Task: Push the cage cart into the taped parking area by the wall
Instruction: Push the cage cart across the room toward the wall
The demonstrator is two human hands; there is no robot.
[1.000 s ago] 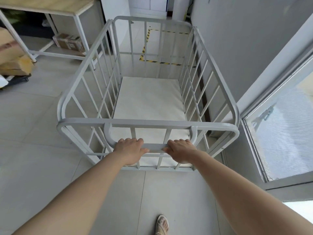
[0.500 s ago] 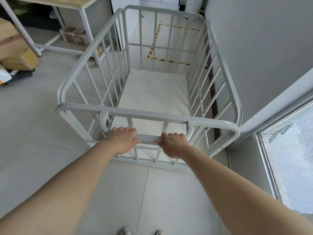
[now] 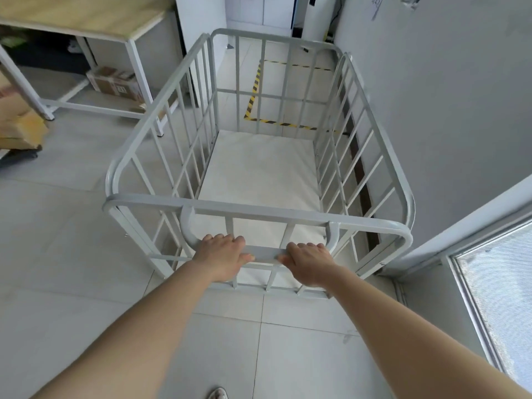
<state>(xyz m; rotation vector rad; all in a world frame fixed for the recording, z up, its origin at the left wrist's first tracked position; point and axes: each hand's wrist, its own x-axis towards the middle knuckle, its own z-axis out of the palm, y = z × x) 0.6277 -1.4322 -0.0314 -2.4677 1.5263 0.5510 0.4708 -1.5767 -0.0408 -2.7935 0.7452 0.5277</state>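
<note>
Left hand (image 3: 221,256), right hand (image 3: 308,262) gripping cage cart (image 3: 260,210) handle, side by side.

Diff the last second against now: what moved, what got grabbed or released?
The cage cart rolled forward along the wall toward the taped parking area, whose near tape line now shows just beyond the cart's far end; the table sits nearer. Nothing grabbed or released: left hand and right hand keep their grip on the handle bar.
</note>
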